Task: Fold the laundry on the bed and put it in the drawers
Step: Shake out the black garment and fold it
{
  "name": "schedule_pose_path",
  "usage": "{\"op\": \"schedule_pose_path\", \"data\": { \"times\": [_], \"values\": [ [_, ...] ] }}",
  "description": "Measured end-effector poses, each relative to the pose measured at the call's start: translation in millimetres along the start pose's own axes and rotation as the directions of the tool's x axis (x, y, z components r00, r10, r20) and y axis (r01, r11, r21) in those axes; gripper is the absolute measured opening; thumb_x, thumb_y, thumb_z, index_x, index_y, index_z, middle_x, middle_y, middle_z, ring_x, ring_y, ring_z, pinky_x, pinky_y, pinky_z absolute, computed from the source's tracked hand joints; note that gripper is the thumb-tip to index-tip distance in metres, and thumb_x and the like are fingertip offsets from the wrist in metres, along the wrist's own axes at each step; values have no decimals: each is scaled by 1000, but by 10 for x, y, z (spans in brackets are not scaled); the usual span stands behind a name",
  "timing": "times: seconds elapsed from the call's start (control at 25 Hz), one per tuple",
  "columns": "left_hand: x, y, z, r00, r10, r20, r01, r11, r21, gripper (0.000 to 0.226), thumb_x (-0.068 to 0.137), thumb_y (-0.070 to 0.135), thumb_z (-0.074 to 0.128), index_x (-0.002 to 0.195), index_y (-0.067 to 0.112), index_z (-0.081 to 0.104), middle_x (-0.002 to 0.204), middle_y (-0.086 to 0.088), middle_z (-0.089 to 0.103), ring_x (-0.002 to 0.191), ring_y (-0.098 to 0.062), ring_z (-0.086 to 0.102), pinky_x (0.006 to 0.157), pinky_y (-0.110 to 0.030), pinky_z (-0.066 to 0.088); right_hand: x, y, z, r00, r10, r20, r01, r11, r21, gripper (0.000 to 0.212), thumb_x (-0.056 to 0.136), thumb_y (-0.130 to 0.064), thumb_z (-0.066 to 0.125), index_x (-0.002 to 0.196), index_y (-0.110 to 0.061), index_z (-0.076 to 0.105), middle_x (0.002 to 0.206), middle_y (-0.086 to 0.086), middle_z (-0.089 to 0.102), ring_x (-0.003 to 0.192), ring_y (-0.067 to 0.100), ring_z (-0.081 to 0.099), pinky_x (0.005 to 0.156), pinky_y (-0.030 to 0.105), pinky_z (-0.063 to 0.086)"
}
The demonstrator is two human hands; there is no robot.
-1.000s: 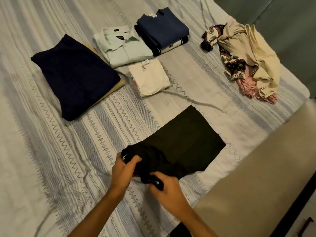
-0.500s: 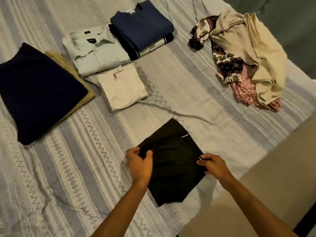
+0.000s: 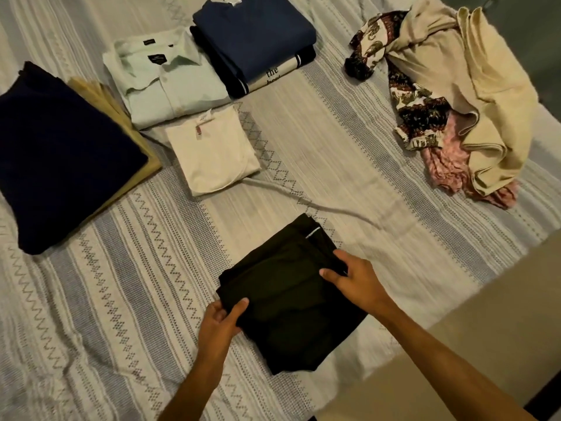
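**Now: both hands on the folded black garment**

Right in front of me, near the bed's (image 3: 91, 299) lower edge, the black garment (image 3: 291, 299) lies flat on the striped bedspread, folded into a rough rectangle. Its long axis runs diagonally — from the far corner with a short pale stripe, pointing up and slightly right, down toward the near-right corner.

My left hand (image 3: 220, 325) is closed on the garment's left corner, thumb on top of the cloth and fingers curled underneath, so it pinches the fabric edge. My right hand (image 3: 353, 276) sits on the right edge farther up, fingers bent and partly closed, thumb and fingertips gripping a fold of the black cloth there.

Beyond the garment, folded pieces lie apart from it: a white top (image 3: 212, 153) in the middle, a pale green collared shirt (image 3: 170, 83) just behind it, a navy stack (image 3: 255, 38) beside that, and a large dark navy piece (image 3: 60, 153) at the left resting on a tan one (image 3: 121, 117). At the far right sits an unfolded heap (image 3: 455, 101) — cream, patterned and pink cloth tangled together.
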State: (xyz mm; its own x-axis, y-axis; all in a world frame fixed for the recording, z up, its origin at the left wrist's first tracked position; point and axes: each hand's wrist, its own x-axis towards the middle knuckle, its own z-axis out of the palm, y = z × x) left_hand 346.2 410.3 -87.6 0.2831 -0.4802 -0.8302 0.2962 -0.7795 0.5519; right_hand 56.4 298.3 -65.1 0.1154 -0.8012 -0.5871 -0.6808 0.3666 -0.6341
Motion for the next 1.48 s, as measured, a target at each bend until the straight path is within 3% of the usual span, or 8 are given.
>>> {"op": "schedule_pose_path", "data": {
  "times": [0.24, 0.4, 0.56, 0.76, 0.92, 1.08, 1.32, 1.48],
  "values": [
    [42, -44, -81, 998, -19, 57, 22, 998, -62, 46, 85, 31, 84, 124, 15, 63, 119, -3, 75, 110, -20, 72, 84, -33, 60, 130, -46, 7, 978, 210, 7, -210, 978, -20, 45, 90, -42, 77, 122, -16, 58, 105, -2, 63, 89, 12, 61, 66, 21, 43],
    [-11, -39, -122, 993, -51, 104, 59, 996, -74, 45, 88, 33, 81, 126, 16, 64, 120, -4, 75, 108, -21, 73, 86, -34, 61, 112, -29, 74, 986, 153, -58, -156, 987, -36, 68, 85, -50, 80, 136, -11, 58, 120, 3, 67, 107, 23, 66, 78, 21, 47],
    [-54, -24, -197, 989, -52, 135, 62, 995, -72, 40, 90, 35, 79, 124, 18, 64, 118, -2, 75, 106, -20, 73, 86, -35, 60, -12, -202, 157, 994, 108, 35, -109, 993, 39, 89, 73, -60, 84, 140, -7, 60, 129, 1, 66, 116, 22, 65, 96, 32, 54],
    [-127, -50, -338, 981, -92, 173, 113, 987, -116, 35, 92, 34, 77, 122, 21, 67, 119, -3, 74, 108, -22, 72, 92, -41, 59, -165, -499, 294, 997, -80, -3, 79, 991, -111, 22, 92, -31, 77, 103, -15, 68, 88, -2, 71, 79, 12, 68, 69, 21, 52],
    [-125, -57, -361, 967, -83, 240, 104, 992, -76, 46, 86, 37, 82, 127, 26, 65, 119, 3, 76, 110, -15, 72, 96, -39, 58, -19, -286, 34, 992, 59, -115, -82, 974, -211, 21, 93, -27, 75, 103, -12, 65, 89, 3, 65, 83, 21, 63, 63, 18, 42],
    [-128, -84, -250, 954, -61, 294, 72, 997, -24, 48, 85, 38, 83, 128, 29, 63, 120, 6, 75, 113, -12, 70, 95, -36, 57, 86, 49, 9, 970, 155, -188, -218, 895, -388, 44, 91, -39, 74, 120, -8, 62, 128, 14, 49, 123, 37, 45, 96, 42, 47],
    [-137, -126, -191, 956, -67, 287, 80, 996, -34, 46, 86, 35, 82, 127, 29, 64, 125, 5, 72, 115, -13, 68, 90, -34, 57, 83, -207, 130, 933, 334, -131, -331, 942, 49, 92, 74, -38, 92, 143, -12, 37, 133, 6, 50, 114, 25, 56, 95, 38, 50],
    [-143, -48, -244, 946, -90, 310, 98, 995, -10, 43, 87, 37, 81, 126, 29, 65, 121, 4, 74, 111, -13, 71, 88, -34, 58, 44, -461, -103, 932, 359, 45, -360, 933, 18, 44, 77, -32, 88, 110, -9, 69, 109, 9, 74, 94, 25, 72, 82, 38, 62]
  ]
}}
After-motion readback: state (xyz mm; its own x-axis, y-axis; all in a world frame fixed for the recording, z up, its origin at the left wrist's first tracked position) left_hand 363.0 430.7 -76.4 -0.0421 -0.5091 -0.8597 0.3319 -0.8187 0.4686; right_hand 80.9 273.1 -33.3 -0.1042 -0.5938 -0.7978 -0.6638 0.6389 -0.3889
